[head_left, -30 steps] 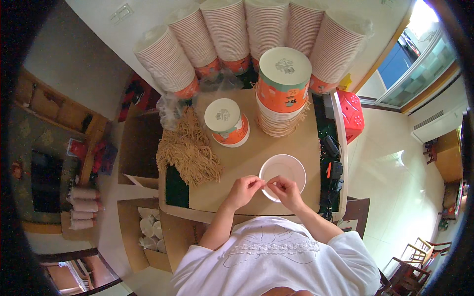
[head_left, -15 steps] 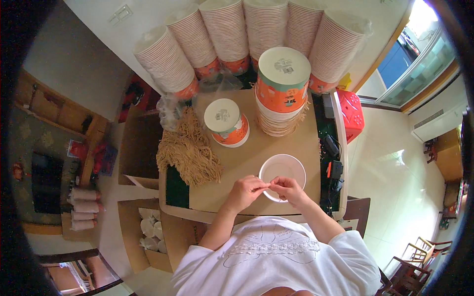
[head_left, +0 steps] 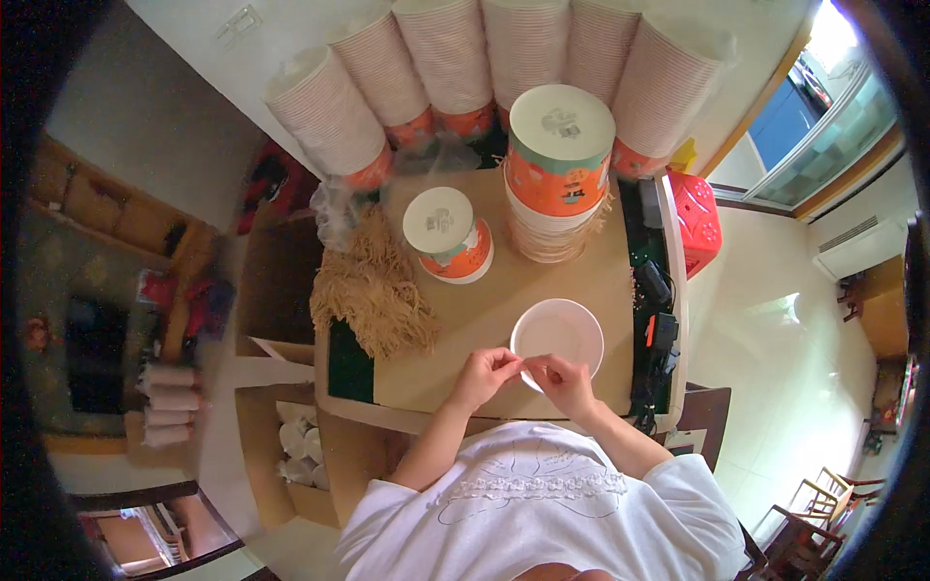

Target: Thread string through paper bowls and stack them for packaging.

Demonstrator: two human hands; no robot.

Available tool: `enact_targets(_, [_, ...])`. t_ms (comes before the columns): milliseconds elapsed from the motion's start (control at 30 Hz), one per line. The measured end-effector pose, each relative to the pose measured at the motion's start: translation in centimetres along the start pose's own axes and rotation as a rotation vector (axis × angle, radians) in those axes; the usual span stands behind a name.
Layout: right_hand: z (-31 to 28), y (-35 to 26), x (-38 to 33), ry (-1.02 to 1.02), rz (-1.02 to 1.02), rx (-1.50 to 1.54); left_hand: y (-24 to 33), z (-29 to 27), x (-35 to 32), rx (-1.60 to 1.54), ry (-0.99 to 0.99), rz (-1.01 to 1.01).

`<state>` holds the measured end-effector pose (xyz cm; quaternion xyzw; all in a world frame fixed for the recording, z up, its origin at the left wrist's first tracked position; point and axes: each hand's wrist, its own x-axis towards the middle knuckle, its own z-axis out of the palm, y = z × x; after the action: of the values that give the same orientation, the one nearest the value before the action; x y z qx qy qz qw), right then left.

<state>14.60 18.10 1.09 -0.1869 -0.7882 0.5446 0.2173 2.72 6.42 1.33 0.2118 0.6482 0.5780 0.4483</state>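
Observation:
My left hand (head_left: 483, 378) and my right hand (head_left: 565, 382) meet fingertip to fingertip by the near-left rim of an open white paper tub (head_left: 572, 334). Both are pinched closed; whatever lies between the fingers is too small to make out. Left of the tub is a heap of tan paper cords (head_left: 378, 295). Beyond it, a short upside-down stack of orange and green paper tubs (head_left: 463, 257) stands on the cardboard sheet (head_left: 465, 324). A taller upside-down stack (head_left: 557, 184) rises to its right, with cord ends sticking out between its lower rims.
Tall plastic-wrapped stacks of tubs (head_left: 446, 63) line the wall at the back. Black devices with cables (head_left: 659, 334) lie along the table's right edge, near a red stool (head_left: 696, 223). An open carton (head_left: 266, 441) holding white rolled items stands at lower left.
The whole view has shifted slightly. My hands stay pinched together over the tub's near rim, the right one turned a little more over it.

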Motion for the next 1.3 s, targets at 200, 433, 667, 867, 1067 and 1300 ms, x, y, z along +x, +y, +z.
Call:
enact_targets(200, [-0.6, 0.8, -1.3, -0.075, -0.074, -0.075, -1.7, 0.1, -1.0, -0.136, -0.067, -0.204])
enact_targets(433, [0.0, 2.5, -2.3, -0.041, -0.012, -0.062, -3.7, 1.5, -1.0, -0.18, -0.036, -0.201])
enact_targets(667, [-0.3, 2.8, -2.5, -0.079, 0.098, -0.029, -4.0, 2.6, -0.6, -0.092, -0.001, -0.131])
enact_targets(867, [-0.2, 1.3, -3.3, -0.164, -0.115, 0.215, -5.4, 1.1, 1.8, 0.427, 0.452, 0.206])
enact_targets(1067, [0.0, -3.0, -3.5, -0.456, -0.206, 0.223, -7.5, -1.1, 3.2, 0.421, 0.405, 0.062])
enact_targets(1300, [0.8, -2.0, -4.4, -0.522, -0.142, 0.184, -4.9, 0.1, 3.5, 0.537, 0.34, 0.067])
